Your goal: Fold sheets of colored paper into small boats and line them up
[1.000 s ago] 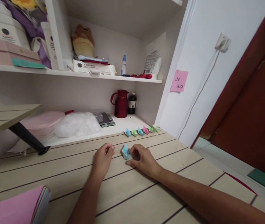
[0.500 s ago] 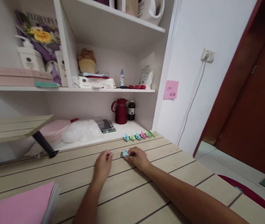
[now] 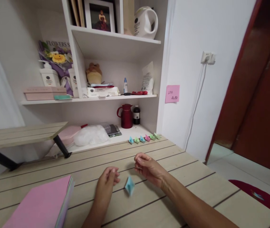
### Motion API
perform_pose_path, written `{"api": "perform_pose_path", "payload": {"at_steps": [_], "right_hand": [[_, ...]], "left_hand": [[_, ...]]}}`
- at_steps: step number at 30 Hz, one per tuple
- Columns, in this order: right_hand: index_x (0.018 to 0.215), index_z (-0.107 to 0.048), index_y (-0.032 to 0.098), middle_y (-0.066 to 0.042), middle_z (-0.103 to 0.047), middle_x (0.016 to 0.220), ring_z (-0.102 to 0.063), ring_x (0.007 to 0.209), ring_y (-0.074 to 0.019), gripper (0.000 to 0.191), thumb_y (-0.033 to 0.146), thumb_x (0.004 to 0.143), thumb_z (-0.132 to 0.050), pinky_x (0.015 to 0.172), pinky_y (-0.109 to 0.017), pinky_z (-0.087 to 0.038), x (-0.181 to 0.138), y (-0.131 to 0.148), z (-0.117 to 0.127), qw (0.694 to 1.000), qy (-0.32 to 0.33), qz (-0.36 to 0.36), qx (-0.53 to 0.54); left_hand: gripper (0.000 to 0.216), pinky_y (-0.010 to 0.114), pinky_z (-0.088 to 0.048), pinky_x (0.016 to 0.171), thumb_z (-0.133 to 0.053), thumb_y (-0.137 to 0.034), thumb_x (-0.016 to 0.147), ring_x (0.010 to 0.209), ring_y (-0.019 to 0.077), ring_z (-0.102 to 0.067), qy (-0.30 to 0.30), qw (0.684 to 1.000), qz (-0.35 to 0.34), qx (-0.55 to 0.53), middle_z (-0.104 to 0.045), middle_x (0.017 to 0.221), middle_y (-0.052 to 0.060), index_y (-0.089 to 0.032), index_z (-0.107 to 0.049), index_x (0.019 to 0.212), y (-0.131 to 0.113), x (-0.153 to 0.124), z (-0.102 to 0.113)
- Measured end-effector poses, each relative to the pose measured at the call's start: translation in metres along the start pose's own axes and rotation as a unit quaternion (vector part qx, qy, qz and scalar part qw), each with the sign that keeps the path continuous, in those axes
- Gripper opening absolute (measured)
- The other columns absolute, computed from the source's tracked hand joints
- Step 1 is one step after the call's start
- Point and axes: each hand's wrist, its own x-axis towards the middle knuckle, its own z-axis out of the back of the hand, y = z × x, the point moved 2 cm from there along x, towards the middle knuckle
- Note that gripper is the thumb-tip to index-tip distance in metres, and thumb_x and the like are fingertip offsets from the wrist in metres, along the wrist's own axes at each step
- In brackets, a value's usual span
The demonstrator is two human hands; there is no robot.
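Note:
A light-blue folded paper boat is between my two hands over the tabletop, slightly blurred; neither hand touches it. To its left, my left hand is low over the table with loosely bent fingers apart and nothing in them. My right hand is up and to the right of the boat, its fingers loosely curled and holding nothing visible. Farther back, several small paper boats in blue, green and pink stand in a row near the table's far edge, among them a pink boat.
A stack of coloured paper, pink on top, lies at the front left of the slatted table. A small raised stand is behind it. At the back are a red jug, a dark bottle and a plastic bag.
My right hand has let go of the blue paper boat and moved slightly right. The boat is now nearer me, between the hands. My left hand's fingers have loosened, and the view has tilted up.

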Motion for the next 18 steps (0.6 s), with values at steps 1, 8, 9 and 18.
{"api": "perform_pose_path", "payload": {"at_steps": [1,8,9,18], "right_hand": [[0.081,-0.060,0.020,0.003,-0.050,0.067,-0.052,0.064,-0.0125,0.044,0.055,0.063,-0.081,0.070,-0.030,-0.047,0.001,0.001,0.003,1.000,-0.009,0.010,-0.013],[0.076,-0.068,0.016,0.003,-0.055,0.064,-0.043,0.060,-0.0111,0.030,0.042,0.068,-0.079,0.061,-0.025,-0.035,0.001,-0.006,0.035,0.989,-0.009,-0.013,-0.149],[0.076,-0.069,0.016,0.003,-0.057,0.065,-0.044,0.062,-0.0114,0.027,0.040,0.068,-0.079,0.062,-0.025,-0.035,-0.002,-0.007,0.037,0.986,0.008,-0.021,-0.165],[0.112,-0.068,0.024,0.001,-0.061,0.091,-0.055,0.074,-0.0114,0.041,0.022,0.071,-0.076,0.069,-0.025,-0.045,-0.027,0.006,0.016,0.918,0.257,-0.042,-0.299]], "left_hand": [[0.047,0.032,-0.052,0.062,-0.058,-0.061,0.070,0.064,0.0193,-0.066,0.006,1.000,-0.003,0.001,-0.070,0.078,0.006,-0.017,-0.067,0.085,-0.001,-0.002,-0.002],[0.036,0.029,-0.053,0.063,-0.058,-0.050,0.076,0.069,0.0164,-0.065,0.023,1.000,0.003,0.010,-0.069,0.084,0.005,-0.018,-0.066,0.088,0.006,0.001,0.001],[0.034,0.029,-0.053,0.064,-0.058,-0.049,0.075,0.068,0.0160,-0.065,0.031,0.999,0.005,0.011,-0.069,0.082,0.004,-0.017,-0.066,0.086,0.007,0.002,0.002],[0.028,0.028,-0.052,0.065,-0.062,-0.043,0.075,0.067,0.0142,-0.063,0.049,0.999,0.008,0.004,-0.069,0.075,0.003,-0.016,-0.067,0.082,0.007,0.001,0.000]]}}
